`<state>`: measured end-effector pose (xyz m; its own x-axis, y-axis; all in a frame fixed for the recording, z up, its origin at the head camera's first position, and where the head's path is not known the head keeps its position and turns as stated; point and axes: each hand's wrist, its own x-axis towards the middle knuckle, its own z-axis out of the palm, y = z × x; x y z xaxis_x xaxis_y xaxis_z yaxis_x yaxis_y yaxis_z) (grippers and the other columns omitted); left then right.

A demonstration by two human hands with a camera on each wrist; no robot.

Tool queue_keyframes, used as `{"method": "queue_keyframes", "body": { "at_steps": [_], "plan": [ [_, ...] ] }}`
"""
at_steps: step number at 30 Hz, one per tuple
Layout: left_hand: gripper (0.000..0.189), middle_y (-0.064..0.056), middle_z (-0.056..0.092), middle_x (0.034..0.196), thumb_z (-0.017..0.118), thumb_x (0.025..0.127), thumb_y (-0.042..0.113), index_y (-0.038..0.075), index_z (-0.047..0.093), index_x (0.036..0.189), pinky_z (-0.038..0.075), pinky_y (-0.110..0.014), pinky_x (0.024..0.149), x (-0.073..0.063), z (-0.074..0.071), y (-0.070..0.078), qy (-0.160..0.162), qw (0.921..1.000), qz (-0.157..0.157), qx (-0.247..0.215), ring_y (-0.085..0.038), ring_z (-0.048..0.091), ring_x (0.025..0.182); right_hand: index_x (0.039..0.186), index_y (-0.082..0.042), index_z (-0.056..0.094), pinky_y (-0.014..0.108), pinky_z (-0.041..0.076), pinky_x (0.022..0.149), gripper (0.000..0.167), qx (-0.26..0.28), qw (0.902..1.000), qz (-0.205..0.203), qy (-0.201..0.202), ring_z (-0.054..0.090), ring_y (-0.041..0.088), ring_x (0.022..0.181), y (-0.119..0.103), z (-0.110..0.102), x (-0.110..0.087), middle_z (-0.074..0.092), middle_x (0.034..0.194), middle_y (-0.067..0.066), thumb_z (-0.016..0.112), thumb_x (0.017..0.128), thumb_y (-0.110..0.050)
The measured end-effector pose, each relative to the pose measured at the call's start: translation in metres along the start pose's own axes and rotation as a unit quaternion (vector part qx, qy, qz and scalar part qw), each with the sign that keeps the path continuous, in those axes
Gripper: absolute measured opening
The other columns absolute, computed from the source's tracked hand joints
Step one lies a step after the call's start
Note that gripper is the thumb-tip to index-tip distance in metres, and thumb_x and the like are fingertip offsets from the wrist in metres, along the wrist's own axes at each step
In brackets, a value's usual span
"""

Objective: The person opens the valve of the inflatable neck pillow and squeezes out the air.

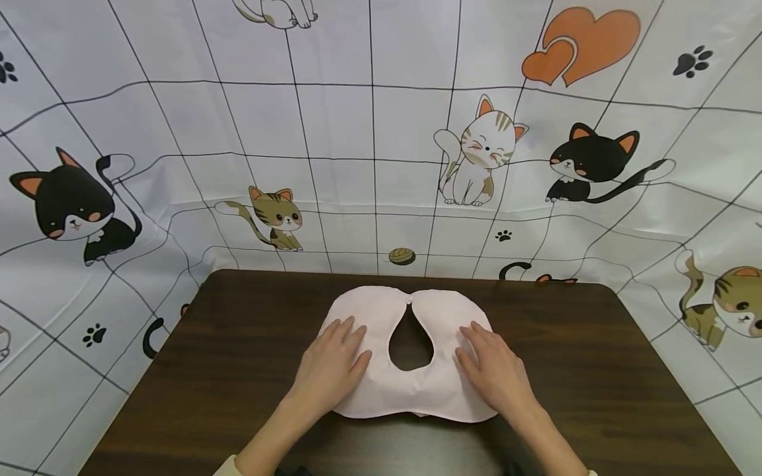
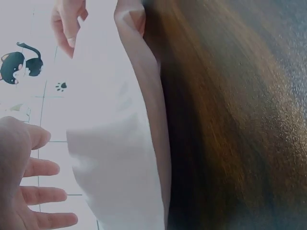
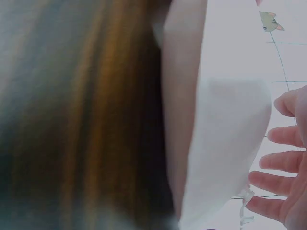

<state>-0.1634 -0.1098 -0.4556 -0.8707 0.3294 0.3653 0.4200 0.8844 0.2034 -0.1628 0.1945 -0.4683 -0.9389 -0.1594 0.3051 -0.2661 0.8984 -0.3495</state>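
Note:
A pale pink U-shaped pillow [image 1: 411,396], like a neck pillow, lies flat on the dark wooden table. Its two arms meet at the far side, round a teardrop-shaped opening that shows the wood. On its left part my left hand [image 1: 335,363] is spread with fingers extended. My right hand [image 1: 497,370] lies over the right part in the same way, fingers pointing away from me. The left wrist view shows the left fingers [image 2: 45,195] straight beside the pillow's puffy side [image 2: 115,167]. A small clear tag or loop [image 3: 247,196] hangs near the right fingers.
The dark brown table [image 1: 571,357] reaches out on both sides of the pillow. Behind it and at its sides hangs a white sheet [image 1: 333,125] with a grid, cartoon cats and hearts.

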Motion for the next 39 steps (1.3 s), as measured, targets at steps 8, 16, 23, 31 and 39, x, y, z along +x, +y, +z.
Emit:
{"method": "queue_keyframes", "body": {
  "at_steps": [8,16,23,31,39],
  "plan": [
    [0.041,-0.020,0.063,0.135,0.071,0.094,0.030,0.006,0.071,0.127,0.050,-0.056,0.098,-0.007,-0.004,0.003,0.006,0.9999,0.009,0.000,-0.042,0.058,0.127,0.131,-0.006,0.069,0.059,0.051,0.094,0.038,0.001,0.9989,-0.025,0.040,0.057,0.040,0.128,0.004,0.004,-0.010,0.061,0.141,0.018,0.068,0.097,-0.022],
    [0.042,-0.019,0.063,0.137,0.069,0.096,0.033,0.007,0.071,0.128,0.049,-0.058,0.099,-0.015,-0.002,0.003,-0.008,1.0000,0.004,0.003,-0.043,0.057,0.128,0.131,-0.005,0.069,0.059,0.050,0.096,0.039,-0.005,0.9996,-0.013,0.024,0.057,0.039,0.127,0.005,0.005,-0.020,0.060,0.141,0.019,0.069,0.096,-0.023],
    [0.040,-0.019,0.064,0.134,0.071,0.094,0.030,0.006,0.072,0.126,0.050,-0.059,0.097,-0.017,0.001,0.000,-0.012,0.9999,0.002,-0.003,-0.043,0.058,0.126,0.129,-0.005,0.070,0.058,0.051,0.095,0.038,0.002,0.9996,-0.016,0.024,0.058,0.038,0.127,0.007,0.010,-0.024,0.062,0.140,0.018,0.069,0.096,-0.024],
    [0.039,-0.019,0.064,0.135,0.071,0.094,0.030,0.007,0.072,0.126,0.049,-0.059,0.098,-0.020,0.007,-0.001,-0.023,0.9997,0.005,-0.009,-0.042,0.058,0.126,0.125,-0.004,0.071,0.054,0.043,0.106,0.036,-0.006,0.9980,-0.047,0.042,0.059,0.037,0.126,0.010,0.015,-0.026,0.066,0.133,0.017,0.070,0.094,-0.022],
    [0.037,-0.019,0.065,0.133,0.072,0.094,0.029,0.006,0.073,0.123,0.050,-0.059,0.097,-0.020,0.008,-0.002,-0.025,0.9996,0.009,-0.009,-0.042,0.059,0.125,0.124,-0.004,0.072,0.054,0.043,0.106,0.034,-0.011,0.9981,-0.049,0.035,0.059,0.037,0.125,0.009,0.015,-0.024,0.067,0.132,0.017,0.071,0.094,-0.022]
  ]
}}
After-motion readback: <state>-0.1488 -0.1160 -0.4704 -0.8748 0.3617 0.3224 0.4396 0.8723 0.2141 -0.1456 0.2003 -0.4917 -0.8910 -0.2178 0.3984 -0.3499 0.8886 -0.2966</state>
